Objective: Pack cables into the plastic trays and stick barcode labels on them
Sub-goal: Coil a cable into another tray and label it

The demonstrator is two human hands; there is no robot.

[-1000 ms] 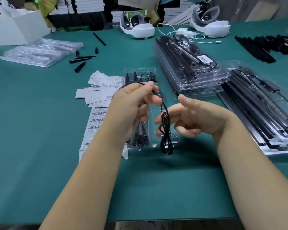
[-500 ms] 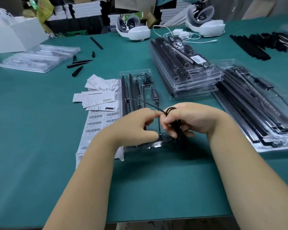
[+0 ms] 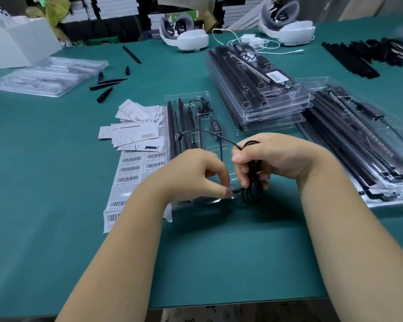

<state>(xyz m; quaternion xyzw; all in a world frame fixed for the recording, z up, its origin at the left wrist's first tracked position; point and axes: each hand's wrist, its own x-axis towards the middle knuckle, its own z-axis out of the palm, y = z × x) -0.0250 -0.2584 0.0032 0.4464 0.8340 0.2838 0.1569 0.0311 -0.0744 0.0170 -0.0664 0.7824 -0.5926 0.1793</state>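
A clear plastic tray (image 3: 221, 105) lies on the green table in front of me, holding black bars and a small controller. My right hand (image 3: 272, 159) is shut on a coiled bundle of black cable (image 3: 253, 189) at the tray's near right corner. One strand of the cable runs from the bundle up to the bars. My left hand (image 3: 196, 175) pinches the cable's end just left of the bundle, over the tray's near edge. A sheet of barcode labels (image 3: 135, 168) lies left of the tray, partly under my left forearm.
A stack of packed trays (image 3: 261, 96) stands behind the tray to the right, and more packed trays (image 3: 363, 140) lie at the far right. Empty clear trays (image 3: 49, 75) sit at the back left. Loose paper slips (image 3: 133, 126), black pieces, two white headsets and a white box are around.
Both hands have come down from above the table to the tray's near edge. The cable, first hanging loose between them, is now gathered into a bundle in my right hand.
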